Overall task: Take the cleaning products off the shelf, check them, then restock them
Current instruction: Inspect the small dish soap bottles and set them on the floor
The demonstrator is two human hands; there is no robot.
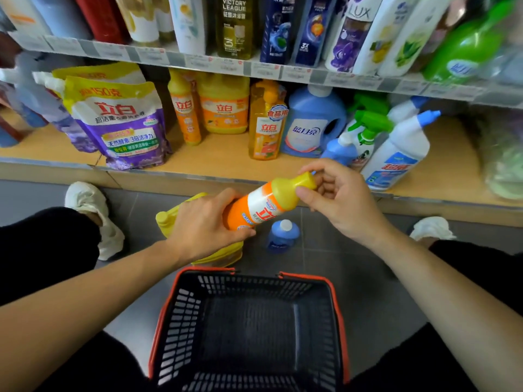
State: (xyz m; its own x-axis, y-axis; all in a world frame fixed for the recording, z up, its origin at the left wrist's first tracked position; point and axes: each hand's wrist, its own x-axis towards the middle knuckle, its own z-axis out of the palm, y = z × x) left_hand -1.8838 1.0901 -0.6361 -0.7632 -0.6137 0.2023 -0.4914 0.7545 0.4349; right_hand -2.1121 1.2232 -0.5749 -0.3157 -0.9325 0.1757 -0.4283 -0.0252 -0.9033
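Note:
An orange dish-soap bottle (263,206) with a yellow top lies tilted between my hands, above the floor in front of the low shelf (223,158). My left hand (203,224) grips its base. The fingers of my right hand (336,196) pinch its yellow cap. Beneath my left hand a yellow jug (169,219) rests on the floor, partly hidden. A small blue bottle (283,234) stands on the floor beside it. Orange bottles (185,108), a purple refill pouch (124,123) and a blue detergent jug (311,123) stand on the shelf.
A black basket with an orange rim (336,312) sits empty on the grey floor between my knees. White and green spray bottles (396,148) lean at the shelf's right. The upper shelf (254,67) carries shampoo bottles. My white shoes (87,202) flank the floor space.

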